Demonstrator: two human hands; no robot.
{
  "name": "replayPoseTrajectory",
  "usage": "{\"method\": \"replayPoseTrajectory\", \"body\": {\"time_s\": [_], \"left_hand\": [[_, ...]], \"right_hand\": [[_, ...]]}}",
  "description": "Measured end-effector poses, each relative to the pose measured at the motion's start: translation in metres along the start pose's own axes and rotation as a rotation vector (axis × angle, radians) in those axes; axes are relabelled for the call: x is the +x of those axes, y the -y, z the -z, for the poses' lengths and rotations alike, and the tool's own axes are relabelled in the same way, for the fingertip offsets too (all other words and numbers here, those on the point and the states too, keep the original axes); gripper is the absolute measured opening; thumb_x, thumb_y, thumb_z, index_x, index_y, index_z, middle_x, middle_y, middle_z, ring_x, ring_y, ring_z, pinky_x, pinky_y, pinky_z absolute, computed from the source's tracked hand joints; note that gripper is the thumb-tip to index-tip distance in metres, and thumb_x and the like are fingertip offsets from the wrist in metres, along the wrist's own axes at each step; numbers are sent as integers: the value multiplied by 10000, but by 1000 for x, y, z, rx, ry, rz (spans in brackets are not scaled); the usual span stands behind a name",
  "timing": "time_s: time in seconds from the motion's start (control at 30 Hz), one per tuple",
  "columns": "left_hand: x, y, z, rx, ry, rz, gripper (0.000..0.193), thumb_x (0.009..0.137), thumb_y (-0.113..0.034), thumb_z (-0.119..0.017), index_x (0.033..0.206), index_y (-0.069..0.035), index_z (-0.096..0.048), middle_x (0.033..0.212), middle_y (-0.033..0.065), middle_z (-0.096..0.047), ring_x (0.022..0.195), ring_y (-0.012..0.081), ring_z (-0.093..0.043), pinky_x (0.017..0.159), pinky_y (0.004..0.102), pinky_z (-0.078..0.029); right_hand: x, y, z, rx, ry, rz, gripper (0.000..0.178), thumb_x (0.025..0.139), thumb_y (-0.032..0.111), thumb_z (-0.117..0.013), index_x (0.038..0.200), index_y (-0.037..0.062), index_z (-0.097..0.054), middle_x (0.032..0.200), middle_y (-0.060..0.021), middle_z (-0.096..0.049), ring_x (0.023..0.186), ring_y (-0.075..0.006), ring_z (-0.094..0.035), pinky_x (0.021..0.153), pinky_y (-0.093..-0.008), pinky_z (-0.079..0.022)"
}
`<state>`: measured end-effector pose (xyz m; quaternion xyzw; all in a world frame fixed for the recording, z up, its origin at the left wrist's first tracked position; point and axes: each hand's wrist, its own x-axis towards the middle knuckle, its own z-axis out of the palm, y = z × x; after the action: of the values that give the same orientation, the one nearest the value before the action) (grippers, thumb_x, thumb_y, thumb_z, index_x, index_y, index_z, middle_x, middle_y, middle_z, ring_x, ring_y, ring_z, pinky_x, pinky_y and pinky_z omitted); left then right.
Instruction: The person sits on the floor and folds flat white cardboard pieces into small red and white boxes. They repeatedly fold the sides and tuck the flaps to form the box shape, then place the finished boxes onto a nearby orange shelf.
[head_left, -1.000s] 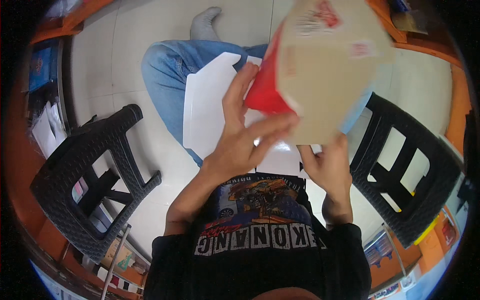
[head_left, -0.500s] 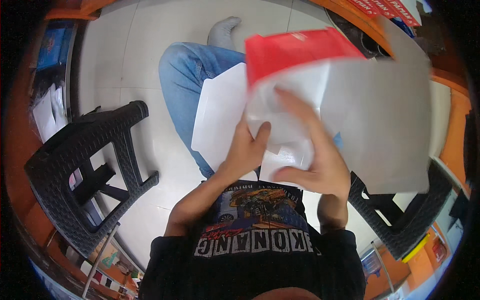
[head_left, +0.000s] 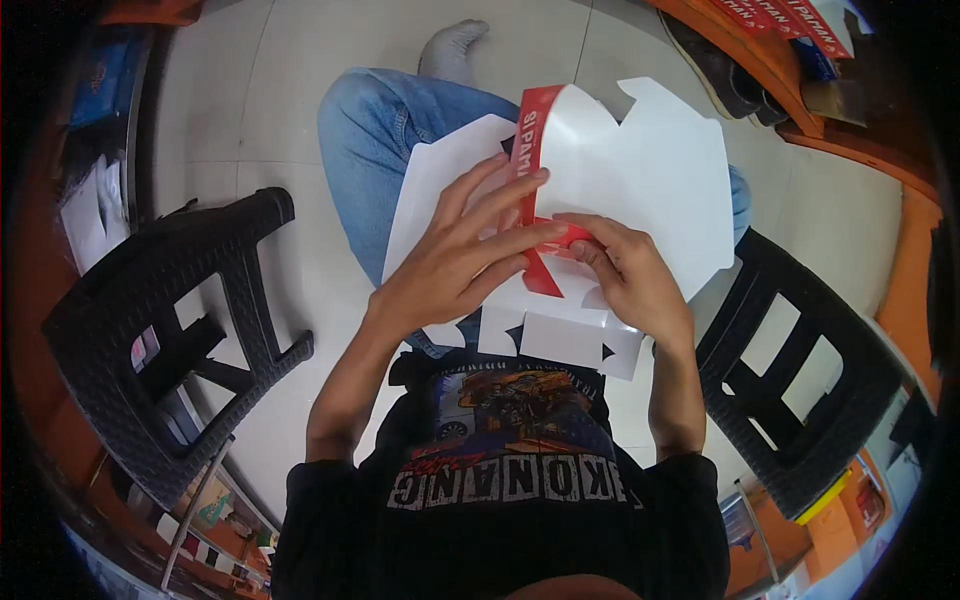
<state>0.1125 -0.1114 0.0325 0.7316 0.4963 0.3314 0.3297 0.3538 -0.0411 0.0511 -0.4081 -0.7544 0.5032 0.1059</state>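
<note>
A cardboard box blank [head_left: 650,160], white inside and red with white print outside, lies partly folded across my lap. Its red side panel [head_left: 533,120] stands up near the middle. My left hand [head_left: 445,245] reaches over that panel, fingers stretched and spread, fingertips against the red card. Between thumb and fingers, my right hand [head_left: 640,275] pinches a small red flap [head_left: 565,240] at the panel's near end. White cut tabs [head_left: 560,338] hang along the near edge, by my shirt. Another white panel [head_left: 425,195] extends beneath my left hand; its join to the box is hidden.
Black plastic stools stand on both sides, a left stool [head_left: 180,330] and a right stool [head_left: 800,360]. Dark shoes [head_left: 715,75] rest by an orange wooden shelf [head_left: 780,90] at far right, with red printed cardboard [head_left: 790,25] on top. Pale tiles [head_left: 300,110] cover the floor.
The large white panel has swung down from the right and lies flatter. My left hand has moved up onto the red panel, and my right has closed on the red flap.
</note>
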Motion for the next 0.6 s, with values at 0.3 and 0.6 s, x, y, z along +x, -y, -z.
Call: {"method": "replayPoseTrajectory", "body": {"time_s": [0.3,0.6], "left_hand": [[21,2,-35,-57,-474,-27,121,808,-82,-791,913,-76,-730,1178,49,-693,1291,398,-507,1116,528,-369],[37,-14,18,47,-128,-48,121,800,-34,-789,900,-51,-723,960,57,-703,1131,298,-607,1037,464,-446]], "right_hand": [[-1,22,15,102,97,-126,541,933,-38,-568,1465,32,-503,1056,-275,-699,838,-379,-716,793,-416,-552],[-7,56,23,-199,-314,241,672,910,18,-703,1528,77,-446,1132,-187,-720,895,-312,-718,812,-385,-558]]}}
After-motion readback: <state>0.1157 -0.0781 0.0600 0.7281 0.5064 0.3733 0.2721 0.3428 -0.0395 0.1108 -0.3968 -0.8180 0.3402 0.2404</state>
